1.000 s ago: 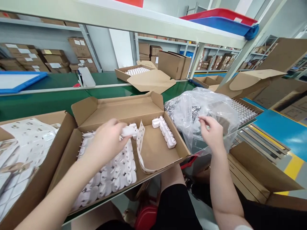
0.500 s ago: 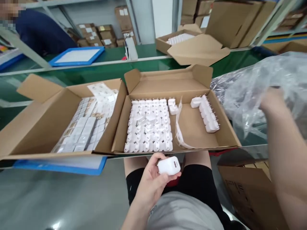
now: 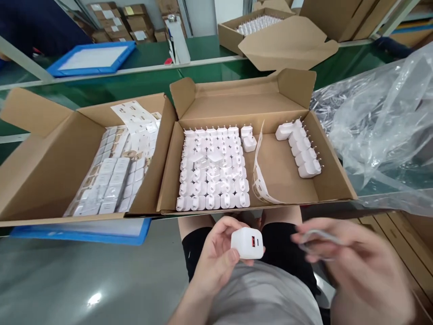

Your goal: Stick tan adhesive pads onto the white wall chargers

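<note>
That fingertip grip looks dicey
Your left hand (image 3: 216, 259) pinches the small white plastic cube charger (image 3: 248, 243) at its fingertips. Your blurry right hand (image 3: 352, 266) close beside it, grip unclear, could bump it loose.

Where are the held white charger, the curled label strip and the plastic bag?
white charger (image 3: 246, 244): head view, front face by the ports.
label strip (image 3: 257, 178): head view, middle of its curl.
plastic bag (image 3: 382, 113): head view, crumpled top.
</note>
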Demonstrator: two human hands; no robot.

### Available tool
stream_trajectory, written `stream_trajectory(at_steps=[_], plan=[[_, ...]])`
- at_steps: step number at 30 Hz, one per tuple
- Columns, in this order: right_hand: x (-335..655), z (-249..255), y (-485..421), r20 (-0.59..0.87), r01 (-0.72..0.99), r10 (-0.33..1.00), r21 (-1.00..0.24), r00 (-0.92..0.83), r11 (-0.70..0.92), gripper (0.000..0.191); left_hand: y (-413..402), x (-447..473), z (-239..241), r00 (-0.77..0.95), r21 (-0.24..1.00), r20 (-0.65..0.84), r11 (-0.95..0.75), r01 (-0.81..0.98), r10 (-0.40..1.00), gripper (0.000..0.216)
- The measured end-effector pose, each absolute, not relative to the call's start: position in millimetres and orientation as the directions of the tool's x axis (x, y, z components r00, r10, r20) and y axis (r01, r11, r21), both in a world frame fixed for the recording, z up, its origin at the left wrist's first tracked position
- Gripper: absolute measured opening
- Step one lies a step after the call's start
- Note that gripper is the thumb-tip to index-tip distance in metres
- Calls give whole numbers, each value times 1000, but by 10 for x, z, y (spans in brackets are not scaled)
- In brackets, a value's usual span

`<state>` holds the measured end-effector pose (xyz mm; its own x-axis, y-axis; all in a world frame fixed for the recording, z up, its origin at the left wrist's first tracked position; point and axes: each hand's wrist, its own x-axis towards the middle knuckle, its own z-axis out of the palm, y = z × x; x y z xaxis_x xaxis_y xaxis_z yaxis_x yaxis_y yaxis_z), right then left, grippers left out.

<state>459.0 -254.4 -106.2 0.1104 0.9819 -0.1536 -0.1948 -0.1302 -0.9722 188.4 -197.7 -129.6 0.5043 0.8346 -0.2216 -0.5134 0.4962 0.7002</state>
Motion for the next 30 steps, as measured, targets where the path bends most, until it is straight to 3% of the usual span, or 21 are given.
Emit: stream_trajectory(at_steps=[2, 6, 11, 13, 17, 21, 26, 30], plan=[[4182, -1010, -2483, -263, -444, 956, -846, -131, -294, 33, -2004, 1866, -1295, 472, 751, -166, 422, -508, 866, 41], [3948, -974, -2234, -313, -636, 943, -707, -111, -309, 28, -2129, 1824, -1235, 392, 834, -181, 352, -426, 902, 44], [4004, -1055, -2295, -287, -540, 956, -796, -61, -274, 25, -2209, 1849, -1084, 342, 795, -319, 446, -411, 884, 39], [4003, -1076, -2344, -236, -515, 971, -829, -29, -216, 26, -2204, 1868, -1091, 394, 766, -295, 462, -447, 871, 40], [4014, -1063, -2373, -184, -517, 983, -842, 7, -154, 18, -2201, 1872, -1220, 398, 905, -52, 212, -369, 916, 43], [4054, -1003, -2370, -183, -531, 978, -822, -98, -207, 27, -2195, 1878, -1304, 383, 973, 175, -100, -207, 907, 41], [3997, -891, -2394, -113, -541, 984, -824, -136, -169, 38, -2151, 1909, -1335, 416, 956, 284, -221, -194, 864, 48], [3955, -846, -2437, 48, -312, 998, -949, -32, 36, 53, -2146, 1902, -1383, 445, 942, 335, -295, -160, 830, 50]])
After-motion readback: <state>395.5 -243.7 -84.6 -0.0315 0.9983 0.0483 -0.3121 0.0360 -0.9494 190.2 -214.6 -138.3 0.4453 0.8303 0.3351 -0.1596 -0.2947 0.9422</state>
